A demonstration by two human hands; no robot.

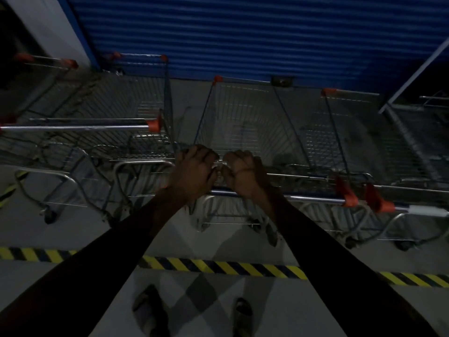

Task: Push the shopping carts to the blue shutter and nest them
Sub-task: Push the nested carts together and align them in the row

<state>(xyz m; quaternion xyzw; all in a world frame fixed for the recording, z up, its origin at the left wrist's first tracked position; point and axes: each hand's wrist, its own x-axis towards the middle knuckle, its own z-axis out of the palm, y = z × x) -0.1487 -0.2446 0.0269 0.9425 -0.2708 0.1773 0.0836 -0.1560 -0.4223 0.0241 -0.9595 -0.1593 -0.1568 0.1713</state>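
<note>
Left hand (192, 172) and right hand (243, 172) grip the rear rim of the middle shopping cart (245, 117), fingers curled over the wire; its front stands near the blue shutter (243, 37).

Setting: cart bay of a shop or supermarket, dimly lit. Evidence: several wire shopping carts (245, 117) with orange corner caps, parked side by side across the middle of the frame; a closed blue shutter (218, 32) filling the upper part; bare concrete floor (73, 239); a yellow-and-black hazard stripe (230, 266) running across the lower part of the frame.
</note>
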